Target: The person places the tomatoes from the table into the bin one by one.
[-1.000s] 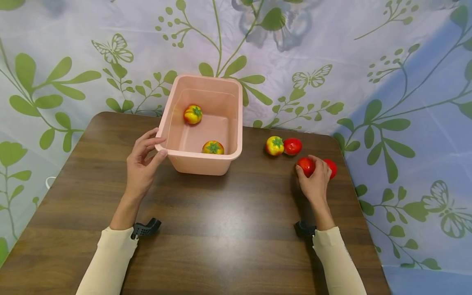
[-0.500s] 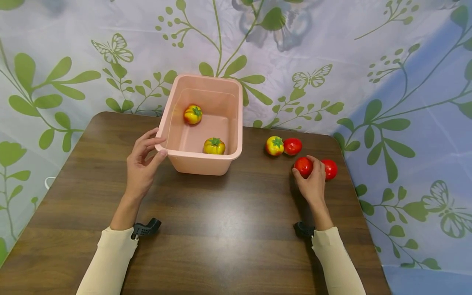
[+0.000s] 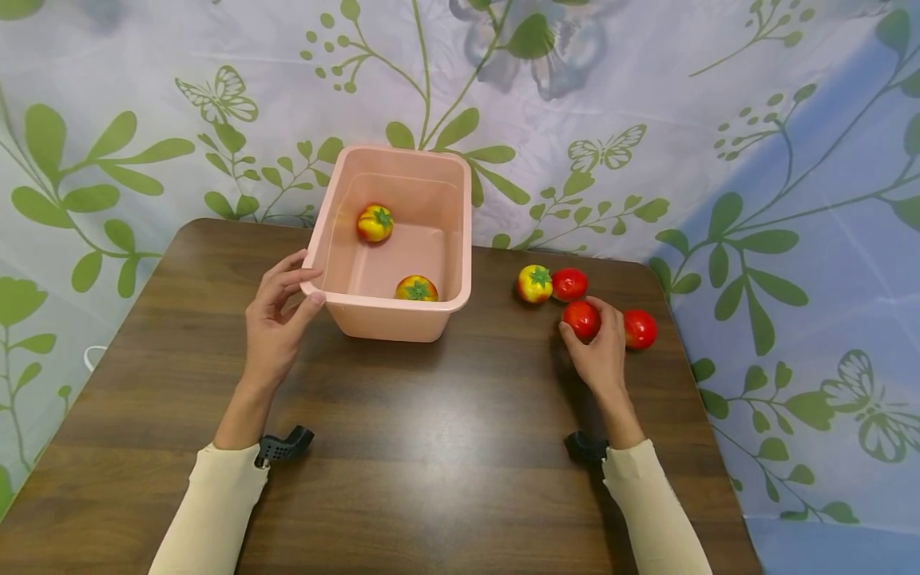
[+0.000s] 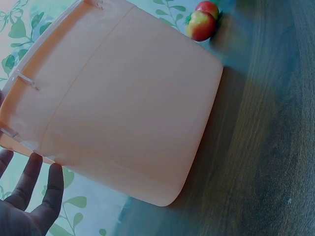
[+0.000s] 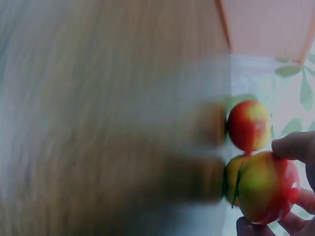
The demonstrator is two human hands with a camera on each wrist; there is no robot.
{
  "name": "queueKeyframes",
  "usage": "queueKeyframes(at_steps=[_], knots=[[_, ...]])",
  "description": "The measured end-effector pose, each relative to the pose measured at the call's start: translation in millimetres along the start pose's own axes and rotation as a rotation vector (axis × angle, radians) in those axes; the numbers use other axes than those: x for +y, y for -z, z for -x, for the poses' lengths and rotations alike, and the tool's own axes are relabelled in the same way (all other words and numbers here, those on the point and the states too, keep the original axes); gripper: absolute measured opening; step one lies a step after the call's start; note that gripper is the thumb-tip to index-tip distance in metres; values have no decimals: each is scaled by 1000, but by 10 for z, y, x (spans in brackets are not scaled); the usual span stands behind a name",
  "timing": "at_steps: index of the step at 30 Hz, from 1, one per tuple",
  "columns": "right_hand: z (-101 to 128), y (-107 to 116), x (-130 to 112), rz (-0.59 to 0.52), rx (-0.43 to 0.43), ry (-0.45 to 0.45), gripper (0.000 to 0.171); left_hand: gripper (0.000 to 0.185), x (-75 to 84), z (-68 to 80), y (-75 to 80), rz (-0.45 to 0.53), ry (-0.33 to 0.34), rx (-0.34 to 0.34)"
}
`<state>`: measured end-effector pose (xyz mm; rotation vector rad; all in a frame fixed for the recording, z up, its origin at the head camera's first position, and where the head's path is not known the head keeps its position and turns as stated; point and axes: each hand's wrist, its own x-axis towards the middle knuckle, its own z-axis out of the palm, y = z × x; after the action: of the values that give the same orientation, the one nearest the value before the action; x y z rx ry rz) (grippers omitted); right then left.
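- Your left hand (image 3: 276, 310), fingers loosely bent, pinches the pink bin (image 3: 391, 322) at its near-left rim, likely steadying it.
- Inside, walls contain two yellow-red fruits (image 3: 374, 224).
- Your right hand (image 3: 602, 348) curls round a red fruit (image 3: 579, 319), presumably preventing rolling.

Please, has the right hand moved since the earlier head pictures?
Yes. In the head view, the right hand has moved left, toward the pink bin; it now covers less of the rightmost red fruit, which stays in place.
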<state>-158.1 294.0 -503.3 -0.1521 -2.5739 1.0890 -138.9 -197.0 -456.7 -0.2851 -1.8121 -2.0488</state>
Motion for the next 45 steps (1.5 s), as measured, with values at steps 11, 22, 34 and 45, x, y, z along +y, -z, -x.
queueKeyframes(at_steps=[11, 22, 34, 45], knots=[[13, -94, -494, -82, -71, 89, 68, 33, 16, 9, 10, -16, 2, 10], [38, -145, -999, -175, -89, 224, 66, 33, 22, 8, 11, -14, 9, 23], [13, -175, -1565, -249, -79, 351, 65, 34, 50, 5, 37, -11, 0, 33], [46, -308, -1902, -328, -114, 425, 62, 33, 12, 10, 10, -4, -1, 12]])
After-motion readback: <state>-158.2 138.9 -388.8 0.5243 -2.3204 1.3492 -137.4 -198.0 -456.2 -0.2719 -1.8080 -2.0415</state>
